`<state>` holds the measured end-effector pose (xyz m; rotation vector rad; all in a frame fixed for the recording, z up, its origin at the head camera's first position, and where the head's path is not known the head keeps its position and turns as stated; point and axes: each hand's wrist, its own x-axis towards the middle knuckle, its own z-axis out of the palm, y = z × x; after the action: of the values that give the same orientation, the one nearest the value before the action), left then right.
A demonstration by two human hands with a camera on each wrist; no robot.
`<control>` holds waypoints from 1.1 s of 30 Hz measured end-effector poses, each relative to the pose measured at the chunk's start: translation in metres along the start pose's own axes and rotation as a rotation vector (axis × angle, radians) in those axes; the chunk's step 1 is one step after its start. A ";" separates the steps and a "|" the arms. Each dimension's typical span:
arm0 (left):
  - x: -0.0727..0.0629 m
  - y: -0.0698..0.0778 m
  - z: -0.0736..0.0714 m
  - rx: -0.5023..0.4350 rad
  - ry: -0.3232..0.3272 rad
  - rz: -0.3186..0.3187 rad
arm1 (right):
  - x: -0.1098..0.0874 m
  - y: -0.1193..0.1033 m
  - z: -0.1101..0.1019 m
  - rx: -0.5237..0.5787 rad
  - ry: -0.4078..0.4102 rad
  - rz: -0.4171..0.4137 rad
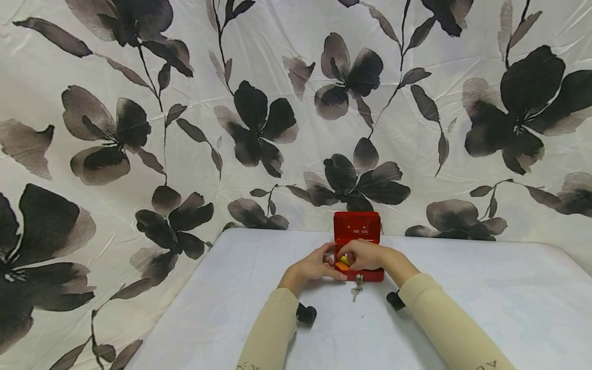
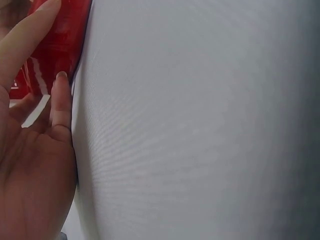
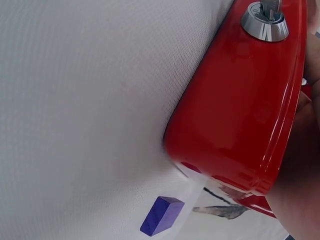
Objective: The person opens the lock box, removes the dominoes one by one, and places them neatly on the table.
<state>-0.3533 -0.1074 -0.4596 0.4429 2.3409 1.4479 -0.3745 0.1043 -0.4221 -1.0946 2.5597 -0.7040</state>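
A small red cash box (image 1: 357, 226) stands with its lid raised. My left hand (image 1: 311, 268) grips its left end, the thumb along the front wall and the other fingers at the side. In the left wrist view, that thumb and the little finger touch the red wall. My right hand (image 1: 365, 255) reaches down into the box, its fingers bent beside a yellow piece (image 1: 345, 260) and an orange piece (image 1: 342, 265). The fingertips are partly hidden, and I cannot tell whether they pinch the yellow piece.
Keys (image 1: 355, 293) hang from the lock (image 3: 265, 22) on the box's front. A purple block (image 3: 162, 216) lies on the white tablecloth (image 1: 231, 318) past the box's end. Behind the table hangs a flowered cloth (image 1: 277, 154).
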 end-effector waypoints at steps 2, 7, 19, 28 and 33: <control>0.000 0.000 0.000 -0.002 0.000 0.000 | 0.000 0.000 0.000 0.000 -0.001 0.003; 0.001 0.000 -0.001 0.000 -0.002 -0.005 | 0.000 0.000 0.002 0.007 0.012 0.019; 0.000 0.001 0.000 0.000 0.001 -0.006 | -0.003 0.001 0.005 0.037 0.044 -0.007; 0.002 -0.003 0.000 0.008 0.010 -0.009 | -0.008 0.002 0.002 0.046 0.109 0.016; 0.001 -0.001 0.000 0.003 0.018 -0.027 | -0.014 0.002 0.001 0.068 0.143 0.000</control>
<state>-0.3542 -0.1072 -0.4606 0.3987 2.3539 1.4423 -0.3664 0.1154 -0.4234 -1.0585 2.6319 -0.8929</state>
